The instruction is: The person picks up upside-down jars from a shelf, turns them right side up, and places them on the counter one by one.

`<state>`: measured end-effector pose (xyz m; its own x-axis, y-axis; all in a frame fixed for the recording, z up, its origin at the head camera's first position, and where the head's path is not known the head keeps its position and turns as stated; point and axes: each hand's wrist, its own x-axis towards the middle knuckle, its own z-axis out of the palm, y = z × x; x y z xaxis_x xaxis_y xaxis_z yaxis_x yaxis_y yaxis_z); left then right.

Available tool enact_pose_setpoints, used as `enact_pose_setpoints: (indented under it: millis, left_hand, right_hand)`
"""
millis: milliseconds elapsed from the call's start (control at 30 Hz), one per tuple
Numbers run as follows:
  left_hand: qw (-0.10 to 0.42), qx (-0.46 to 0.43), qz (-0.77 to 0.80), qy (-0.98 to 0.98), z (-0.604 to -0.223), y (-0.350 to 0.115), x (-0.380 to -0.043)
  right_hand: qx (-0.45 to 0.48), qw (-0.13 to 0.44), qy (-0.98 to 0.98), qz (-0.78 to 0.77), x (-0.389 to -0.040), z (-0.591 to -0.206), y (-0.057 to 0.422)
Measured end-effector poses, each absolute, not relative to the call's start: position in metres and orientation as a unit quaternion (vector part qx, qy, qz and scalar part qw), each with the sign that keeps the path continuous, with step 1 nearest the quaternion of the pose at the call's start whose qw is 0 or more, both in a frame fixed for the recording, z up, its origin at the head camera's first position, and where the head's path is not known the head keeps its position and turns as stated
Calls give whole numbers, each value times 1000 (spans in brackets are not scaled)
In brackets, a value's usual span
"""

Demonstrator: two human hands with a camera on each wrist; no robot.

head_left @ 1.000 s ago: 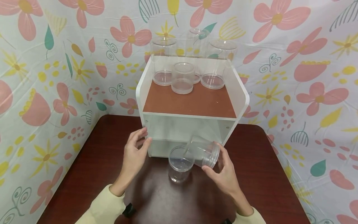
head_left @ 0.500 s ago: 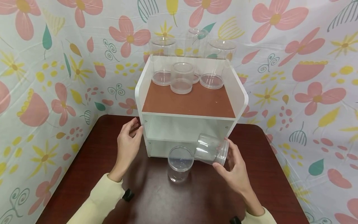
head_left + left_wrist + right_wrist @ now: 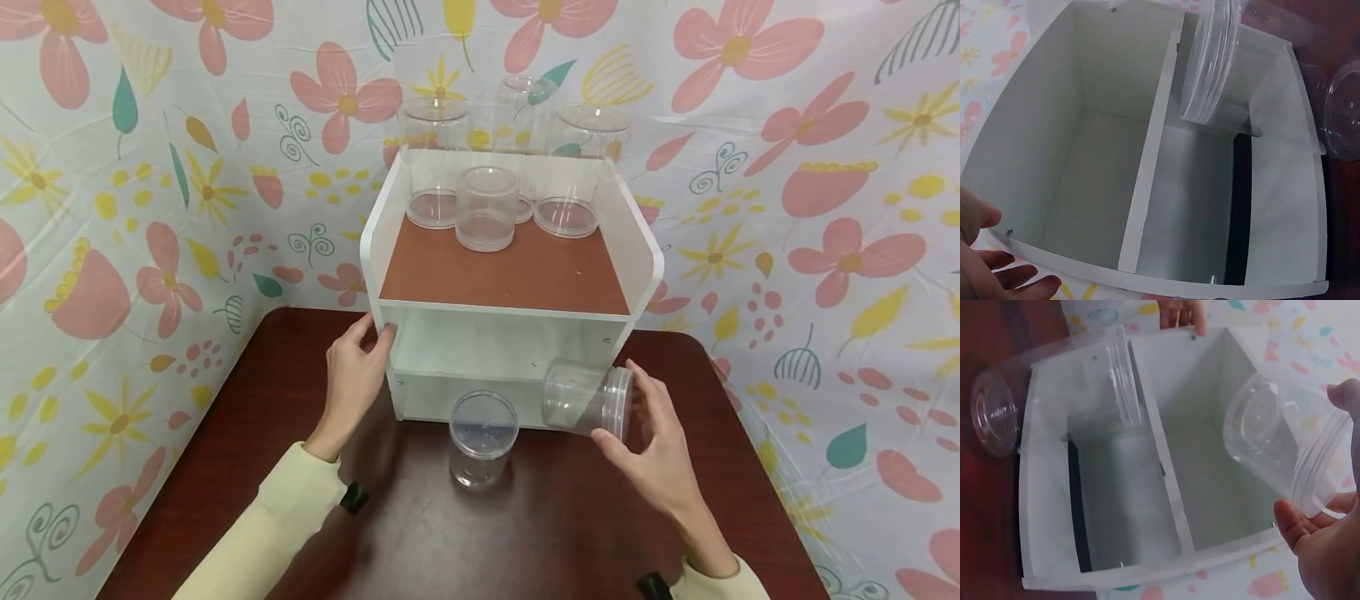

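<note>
My right hand [image 3: 660,454] grips a clear plastic jar [image 3: 573,398] by its ringed lid end. The jar [image 3: 1275,434] lies sideways in the air before the right part of the white shelf unit [image 3: 472,342], its base pointing left. My left hand [image 3: 352,379] is at the unit's left side panel, thumb touching the front edge, fingers outside it; in the left wrist view the fingers [image 3: 1029,284] look loosely bent beside the panel. A second clear jar [image 3: 482,442] stands upright on the table in front of the unit, between the hands.
On the unit's brown top [image 3: 502,275] stand a short clear jar [image 3: 486,212] and taller clear jars, one being at the right [image 3: 573,183]. Below are two open compartments, split by a white shelf board [image 3: 465,375]. The dark red table [image 3: 285,400] meets a flowered curtain [image 3: 750,250].
My right hand has carried the jar rightward, away from above the standing jar, and turned it more level. The left hand drew back left, then came to the side panel's edge.
</note>
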<state>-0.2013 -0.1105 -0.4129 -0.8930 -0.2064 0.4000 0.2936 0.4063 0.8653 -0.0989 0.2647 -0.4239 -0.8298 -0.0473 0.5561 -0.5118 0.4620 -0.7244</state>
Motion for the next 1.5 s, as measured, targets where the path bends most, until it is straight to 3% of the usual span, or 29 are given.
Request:
enact_pose_setpoints:
  millis: [800,1500]
  left_hand:
    - [274,-41,-503,-818,-414,-106,-212]
    - [271,-41,-513,-814,-416,-109,-212]
  right_hand:
    - [164,298,-868,362,-100,-394,281]
    - [230,231,-908,262,-111,-410,265]
